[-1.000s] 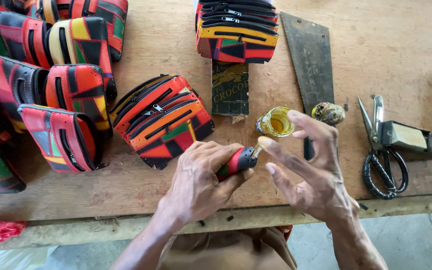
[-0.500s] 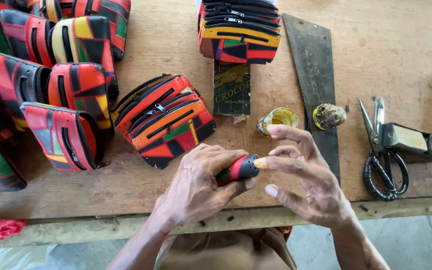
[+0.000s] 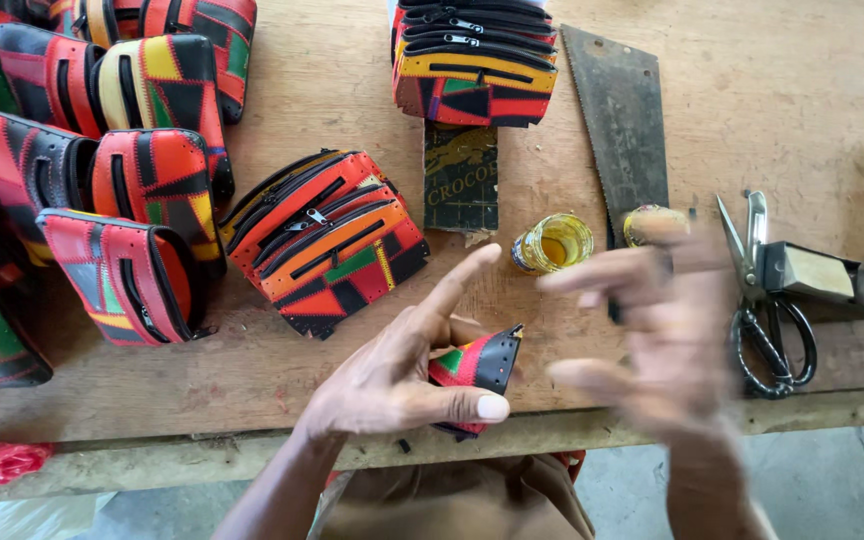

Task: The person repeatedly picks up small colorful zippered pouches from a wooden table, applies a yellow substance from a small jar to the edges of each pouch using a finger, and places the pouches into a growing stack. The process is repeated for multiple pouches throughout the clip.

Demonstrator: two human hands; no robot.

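**A:** Centre of the frame, lower half: what do I have in the left hand [image 3: 402, 385]?

**B:** A small patchwork piece [image 3: 477, 368] in red, green and black, lying at the near edge of the wooden bench [image 3: 352, 90]. The left hand rests against it with index finger stretched out and thumb laid below it; the fingers are spread, not clamped.

**A:** And the right hand [image 3: 667, 345]?

**B:** Right of centre, blurred. Its fingers look loosely spread and hold nothing that I can make out; the exact spacing I cannot tell.

**A:** What I judge could go wrong?

**B:** The small jar of yellow liquid [image 3: 552, 243] stands open just above the right hand, beside its lid [image 3: 647, 222]. A quick sweep of those fingers could tip it toward the stack of pouches [image 3: 327, 238] left of it. The saw blade [image 3: 617, 125] and the scissors [image 3: 767, 300], upper right and right, lie near enough to nick a careless hand. The loosely held piece could also slide off the bench edge.
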